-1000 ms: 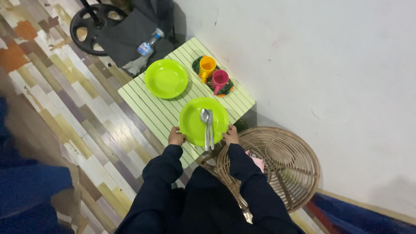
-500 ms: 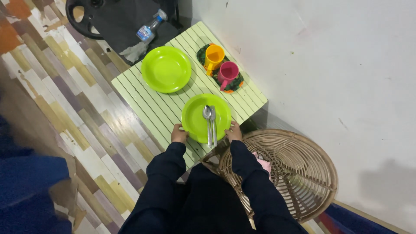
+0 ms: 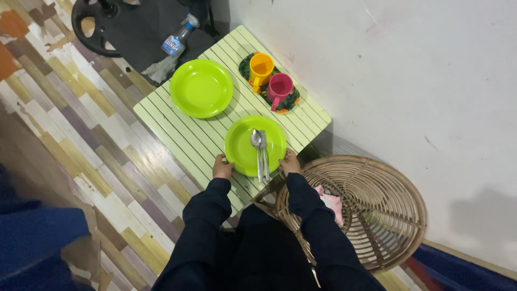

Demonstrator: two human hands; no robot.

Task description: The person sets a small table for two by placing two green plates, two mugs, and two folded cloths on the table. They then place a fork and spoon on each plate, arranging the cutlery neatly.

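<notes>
- Left hand (image 3: 221, 166) still grips the near plate's (image 3: 255, 145) left rim, barely shifted from a second ago.
- That green plate rests on the slatted tabletop (image 3: 183, 134), spoon (image 3: 256, 145) and fork (image 3: 264, 153) lying across it, same as before.
- Right hand (image 3: 291, 161) clasps the right rim; nothing let go yet.
- Far plate (image 3: 201, 88) and both mugs (image 3: 280, 89) unmoved.

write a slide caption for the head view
Both hands, left and right, grip a green plate carrying a spoon on a slatted table.
</notes>
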